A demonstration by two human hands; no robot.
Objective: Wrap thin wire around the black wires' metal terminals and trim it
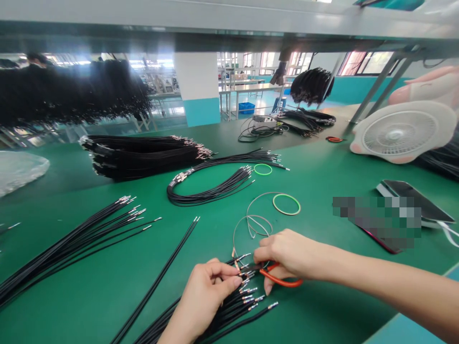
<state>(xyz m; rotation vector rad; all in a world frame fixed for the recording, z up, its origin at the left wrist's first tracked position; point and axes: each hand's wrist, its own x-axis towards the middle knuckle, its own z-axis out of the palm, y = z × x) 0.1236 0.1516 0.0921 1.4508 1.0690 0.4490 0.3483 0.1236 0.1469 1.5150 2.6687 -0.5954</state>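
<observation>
My left hand (204,298) is closed in a pinch on the tip of a black cable, above a bundle of black cables (225,320) with silvery metal ends. A small copper-coloured strip (235,260) shows by its fingertips. In my right hand (283,253) are red-handled scissors (285,282), their dark blades reaching the cable ends beside my left fingers. Whether the blades touch a cable is hard to tell. A thin grey wire (247,217) curls on the table just beyond my hands.
On the green table (322,296) lie a curved cable bundle (201,198), a thick cable pile (143,157), loose cables (71,248) at left and green tape rolls (287,204). A phone (380,229), another device (418,198) and a white fan (398,134) are at right. A shelf (229,28) crosses overhead.
</observation>
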